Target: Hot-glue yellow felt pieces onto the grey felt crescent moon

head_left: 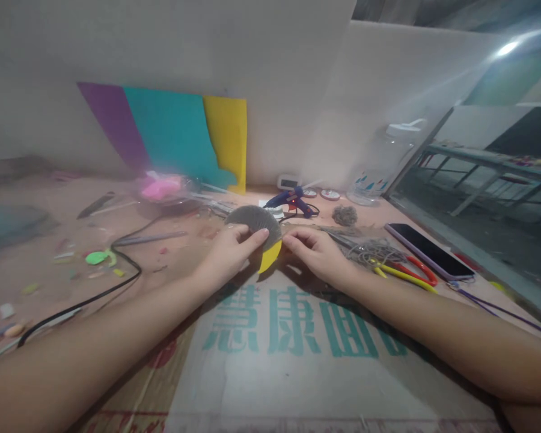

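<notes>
Nearest lies a smooth, whitish translucent sheet printed with blocky teal characters, flat over a woven tan surface that shows at its left. Just beyond the characters, the left hand holds a dark grey, finely ribbed round disc, its thumb laid across the front face and its fingers at the left edge. A bright yellow, smooth curved piece with a pointed lower tip shows at the disc's lower right, below the left thumb. The right hand has thumb and forefinger drawn narrowly together at the right edge of disc and yellow piece; whether they grip it, I cannot tell.

To the right, a tool with red and yellow curved handles lies against a loose tangle of thin grey strands, near a flat black-screened phone with a pale purple edge. At left, a slim black cable curves past a small bright green blob.

Farther back lie a dark blue glue gun and a fuzzy grey wad. Behind stand a clear bottle with a white lid and a matte panel striped purple, teal and yellow.
</notes>
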Demonstrator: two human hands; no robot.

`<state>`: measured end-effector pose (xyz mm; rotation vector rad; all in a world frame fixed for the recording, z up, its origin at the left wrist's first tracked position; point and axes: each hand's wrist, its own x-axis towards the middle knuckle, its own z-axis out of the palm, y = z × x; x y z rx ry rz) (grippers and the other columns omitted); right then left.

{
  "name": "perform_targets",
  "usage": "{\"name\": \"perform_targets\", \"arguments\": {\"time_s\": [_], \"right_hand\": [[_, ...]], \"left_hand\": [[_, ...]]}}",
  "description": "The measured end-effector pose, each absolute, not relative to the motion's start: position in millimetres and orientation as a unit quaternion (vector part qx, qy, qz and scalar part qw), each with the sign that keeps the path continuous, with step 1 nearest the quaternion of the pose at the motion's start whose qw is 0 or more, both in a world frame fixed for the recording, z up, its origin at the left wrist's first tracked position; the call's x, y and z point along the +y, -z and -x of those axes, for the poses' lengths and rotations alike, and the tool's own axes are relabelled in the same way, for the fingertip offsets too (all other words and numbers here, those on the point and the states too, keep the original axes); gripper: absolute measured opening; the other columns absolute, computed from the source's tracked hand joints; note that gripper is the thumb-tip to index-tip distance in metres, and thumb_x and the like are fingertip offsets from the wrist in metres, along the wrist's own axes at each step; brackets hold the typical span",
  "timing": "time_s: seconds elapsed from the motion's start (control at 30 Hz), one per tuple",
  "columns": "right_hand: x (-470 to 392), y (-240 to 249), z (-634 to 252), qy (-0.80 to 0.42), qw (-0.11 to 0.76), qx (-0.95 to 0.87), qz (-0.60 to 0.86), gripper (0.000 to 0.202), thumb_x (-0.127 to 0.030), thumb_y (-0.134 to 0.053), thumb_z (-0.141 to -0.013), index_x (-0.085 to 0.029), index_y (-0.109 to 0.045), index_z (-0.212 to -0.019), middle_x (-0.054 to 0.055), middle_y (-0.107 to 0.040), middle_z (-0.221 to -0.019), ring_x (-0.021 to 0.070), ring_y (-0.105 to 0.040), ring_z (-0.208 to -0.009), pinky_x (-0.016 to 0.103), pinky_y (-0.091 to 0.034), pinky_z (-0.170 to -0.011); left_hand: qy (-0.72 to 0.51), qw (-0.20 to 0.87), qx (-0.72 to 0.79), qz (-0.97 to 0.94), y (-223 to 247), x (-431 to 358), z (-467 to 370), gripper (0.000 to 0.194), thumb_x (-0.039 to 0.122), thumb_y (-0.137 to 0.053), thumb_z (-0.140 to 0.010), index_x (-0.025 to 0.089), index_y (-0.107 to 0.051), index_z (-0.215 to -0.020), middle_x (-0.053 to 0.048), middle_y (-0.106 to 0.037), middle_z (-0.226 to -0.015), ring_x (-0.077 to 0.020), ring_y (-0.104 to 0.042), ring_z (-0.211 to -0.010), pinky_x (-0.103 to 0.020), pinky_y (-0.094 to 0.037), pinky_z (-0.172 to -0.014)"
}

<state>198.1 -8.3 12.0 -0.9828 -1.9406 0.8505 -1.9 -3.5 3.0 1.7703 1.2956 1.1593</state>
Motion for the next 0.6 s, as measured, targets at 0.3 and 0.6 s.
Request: {"name": "perform_targets", "arguments": {"time_s": [0.3, 0.6], "right_hand": [[-6.2, -13.1, -199.4, -0.324, 0.400, -0.765, 0.387, 0.018, -0.033, -0.059, -0.089, -0.018, -0.067, -0.086, 0.003, -0.071, -0.082, 0.0160, -0.066, -0.076, 0.030, -0.052, -0.072], [-2.9, -11.3, -199.1, -0.382, 0.390, -0.756, 0.360, 0.019, -0.031, -0.054, -0.092, -0.017, -0.066, -0.097, 0.005, -0.071, -0.096, 0.0172, -0.067, -0.088, 0.031, -0.053, -0.080]], "left_hand": [[-0.410, 0.350, 0.507, -0.673, -4.4, -5.3, 0.9, 0.043, 0.056, -0.057, -0.083, 0.019, -0.051, -0.062, 0.004, -0.049, -0.055, -0.0116, -0.047, -0.050, -0.024, -0.032, -0.048], [-0.465, 0.530, 0.426, -0.566, 5.2, 3.0, 3.6, 0.043, 0.057, -0.067, -0.077, 0.017, -0.054, -0.069, 0.002, -0.054, -0.062, -0.0107, -0.052, -0.056, -0.022, -0.038, -0.051]]}}
